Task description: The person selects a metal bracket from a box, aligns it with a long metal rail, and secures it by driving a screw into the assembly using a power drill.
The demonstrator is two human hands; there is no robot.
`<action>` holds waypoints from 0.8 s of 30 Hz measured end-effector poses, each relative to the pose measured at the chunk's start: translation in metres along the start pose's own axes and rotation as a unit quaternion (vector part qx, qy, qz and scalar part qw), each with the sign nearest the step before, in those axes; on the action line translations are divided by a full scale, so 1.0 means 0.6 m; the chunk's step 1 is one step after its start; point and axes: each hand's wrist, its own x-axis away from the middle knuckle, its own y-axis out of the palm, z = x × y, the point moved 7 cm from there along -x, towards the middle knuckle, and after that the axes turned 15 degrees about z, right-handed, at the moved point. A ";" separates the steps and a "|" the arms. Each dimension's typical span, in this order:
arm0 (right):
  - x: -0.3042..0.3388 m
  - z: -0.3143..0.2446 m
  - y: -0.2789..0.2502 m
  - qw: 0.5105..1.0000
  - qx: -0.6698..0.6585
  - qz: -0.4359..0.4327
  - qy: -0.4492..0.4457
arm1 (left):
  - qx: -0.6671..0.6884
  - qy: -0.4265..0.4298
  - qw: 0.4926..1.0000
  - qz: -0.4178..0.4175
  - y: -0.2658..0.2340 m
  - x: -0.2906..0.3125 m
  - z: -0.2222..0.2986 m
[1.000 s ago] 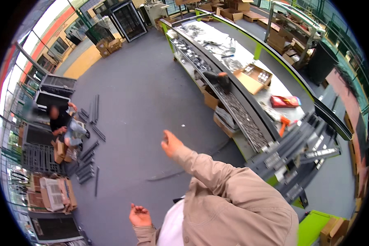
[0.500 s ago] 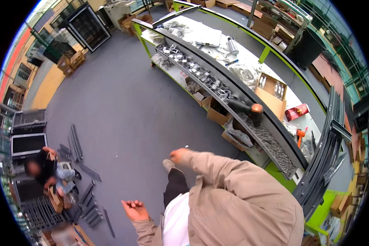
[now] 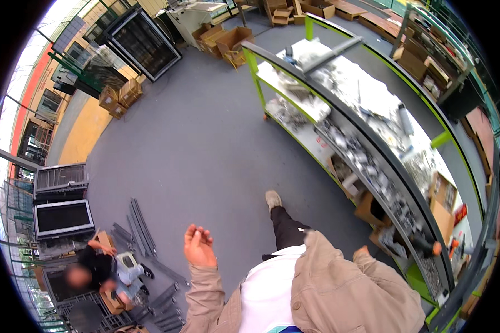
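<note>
A co-worker (image 3: 97, 269) sits beside dark metal bars (image 3: 143, 228) on the floor (image 3: 200, 144); the left hand (image 3: 200, 246) is raised, empty, fingers loosely parted; the right hand (image 3: 362, 251) (partly hidden, its grip impossible to tell) is near small metal fittings (image 3: 366, 162) lining the worktop (image 3: 376, 89).

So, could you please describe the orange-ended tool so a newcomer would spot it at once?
On the right stands a white-topped bench with green framing. A trough of metal parts runs along its left edge. Toward the trough's near end lies the tool, black with an orange end, unlike the silvery parts.
</note>
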 end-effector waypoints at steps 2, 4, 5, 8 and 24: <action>-0.070 -0.162 0.021 0.928 0.247 -0.102 -0.260 | 0.022 -0.045 0.999 0.019 0.057 -0.115 0.008; -0.149 -0.375 -0.018 0.897 0.258 -0.068 -0.352 | 0.002 -0.086 0.995 0.044 0.093 -0.194 0.049; -0.201 -0.522 -0.124 0.968 0.029 -0.013 -0.249 | 0.002 -0.050 0.998 0.040 0.132 -0.236 0.095; -0.248 -0.883 -0.453 0.939 -0.228 0.047 -0.255 | 0.004 0.035 0.996 0.086 0.216 -0.341 0.238; -0.550 -1.732 -1.160 0.776 -0.555 0.123 -0.273 | -0.154 0.079 0.972 -0.156 1.024 -1.155 0.416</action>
